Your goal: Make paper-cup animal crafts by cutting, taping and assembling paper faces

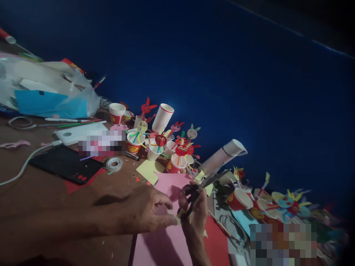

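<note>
My right hand holds a pair of dark-handled scissors, with fingers through or around the handle loops. The blades point up and to the right and look parted. My left hand is just left of the scissors, fingers loosely curved, with a gap between thumb and forefinger. A small pale yellow scrap shows near its thumb tip; I cannot make out whether the thumb touches it. Below both hands lies a pink paper sheet, with red paper to its right. A yellow paper piece lies beyond my left hand.
Several paper cups with paper-face figures, one a red-faced cup, stand behind. Nearby are a stack of cups, a white flask, a tape roll, a black phone case, a plastic bag and more cups at right.
</note>
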`<move>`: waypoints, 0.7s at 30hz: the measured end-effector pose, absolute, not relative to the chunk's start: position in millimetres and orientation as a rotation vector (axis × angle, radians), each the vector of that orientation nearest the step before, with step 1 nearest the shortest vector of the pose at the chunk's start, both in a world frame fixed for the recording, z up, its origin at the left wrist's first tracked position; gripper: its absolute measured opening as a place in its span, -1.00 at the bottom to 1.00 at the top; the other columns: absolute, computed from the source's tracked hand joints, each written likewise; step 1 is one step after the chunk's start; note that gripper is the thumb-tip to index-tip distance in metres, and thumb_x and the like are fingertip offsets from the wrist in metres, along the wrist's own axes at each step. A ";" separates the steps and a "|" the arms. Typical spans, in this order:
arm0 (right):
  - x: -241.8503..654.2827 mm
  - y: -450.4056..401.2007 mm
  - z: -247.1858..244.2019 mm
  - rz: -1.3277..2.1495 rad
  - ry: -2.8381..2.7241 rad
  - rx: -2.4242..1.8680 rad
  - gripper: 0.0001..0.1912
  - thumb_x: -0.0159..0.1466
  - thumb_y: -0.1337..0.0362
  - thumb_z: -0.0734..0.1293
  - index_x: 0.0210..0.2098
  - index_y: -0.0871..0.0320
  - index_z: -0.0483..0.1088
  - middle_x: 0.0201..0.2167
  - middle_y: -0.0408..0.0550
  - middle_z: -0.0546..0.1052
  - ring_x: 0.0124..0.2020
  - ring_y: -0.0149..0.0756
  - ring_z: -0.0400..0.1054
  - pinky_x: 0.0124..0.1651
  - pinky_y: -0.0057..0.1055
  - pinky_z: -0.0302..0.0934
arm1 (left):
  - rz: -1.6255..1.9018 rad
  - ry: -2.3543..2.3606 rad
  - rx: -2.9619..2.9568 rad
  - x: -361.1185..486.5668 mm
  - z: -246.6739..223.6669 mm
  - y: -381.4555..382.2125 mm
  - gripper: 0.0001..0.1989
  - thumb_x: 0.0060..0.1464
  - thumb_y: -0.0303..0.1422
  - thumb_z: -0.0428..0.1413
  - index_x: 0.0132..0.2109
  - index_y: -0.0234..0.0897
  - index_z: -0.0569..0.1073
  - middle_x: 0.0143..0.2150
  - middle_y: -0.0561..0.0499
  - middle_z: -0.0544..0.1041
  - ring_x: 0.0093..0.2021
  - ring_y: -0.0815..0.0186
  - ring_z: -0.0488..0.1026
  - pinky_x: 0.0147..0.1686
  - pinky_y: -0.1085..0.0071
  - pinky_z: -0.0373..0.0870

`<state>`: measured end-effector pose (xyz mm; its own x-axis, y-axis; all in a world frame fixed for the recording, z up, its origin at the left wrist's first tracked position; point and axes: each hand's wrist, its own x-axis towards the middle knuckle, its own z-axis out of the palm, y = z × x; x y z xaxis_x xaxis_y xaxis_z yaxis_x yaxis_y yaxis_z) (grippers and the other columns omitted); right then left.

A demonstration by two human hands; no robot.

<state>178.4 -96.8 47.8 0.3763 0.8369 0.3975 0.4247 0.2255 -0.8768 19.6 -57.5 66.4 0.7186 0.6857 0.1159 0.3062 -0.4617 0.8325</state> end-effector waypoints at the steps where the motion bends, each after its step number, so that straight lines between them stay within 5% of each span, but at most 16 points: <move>1: 177.8 -97.3 47.9 0.407 -1.248 -1.404 -0.71 0.16 0.19 0.28 -0.16 0.11 0.19 -0.40 -0.13 0.35 -0.44 -0.33 0.30 -0.44 -0.41 0.24 | 0.533 0.751 2.037 21.0 63.6 -57.5 -0.67 -0.01 -0.12 0.09 -0.26 -0.27 0.55 -0.58 0.11 0.34 -0.56 0.44 0.18 -0.55 0.52 0.02; 6: 180.7 -96.1 46.2 0.312 -1.288 -1.463 -0.74 0.16 0.23 0.27 -0.16 0.10 0.21 -0.41 -0.15 0.36 -0.42 -0.33 0.27 -0.35 -0.37 0.22 | 0.472 0.729 1.884 23.3 53.1 -52.6 -0.83 -0.05 -0.40 0.03 -0.43 -0.33 0.51 -0.62 0.16 0.23 -0.58 0.49 0.10 -0.60 0.57 -0.02; 15: 194.5 -87.5 44.2 0.348 -1.244 -1.489 -0.68 0.12 0.17 0.31 -0.18 0.13 0.23 -0.41 -0.13 0.36 -0.42 -0.31 0.28 -0.36 -0.37 0.18 | 0.340 0.533 1.679 -25.1 61.7 -9.3 -0.76 -0.02 -0.23 0.09 -0.39 -0.34 0.49 -0.57 0.09 0.33 -0.57 0.47 0.19 -0.58 0.58 0.10; 21: 189.1 -87.5 38.3 0.404 -1.227 -1.493 -0.63 0.12 0.14 0.32 -0.13 0.12 0.22 -0.41 -0.15 0.36 -0.40 -0.30 0.28 -0.33 -0.35 0.19 | 0.158 0.514 1.947 -43.9 43.8 8.5 -0.75 -0.04 -0.27 0.07 -0.56 -0.31 0.46 -0.61 0.05 0.35 -0.55 0.40 0.26 -0.56 0.54 0.12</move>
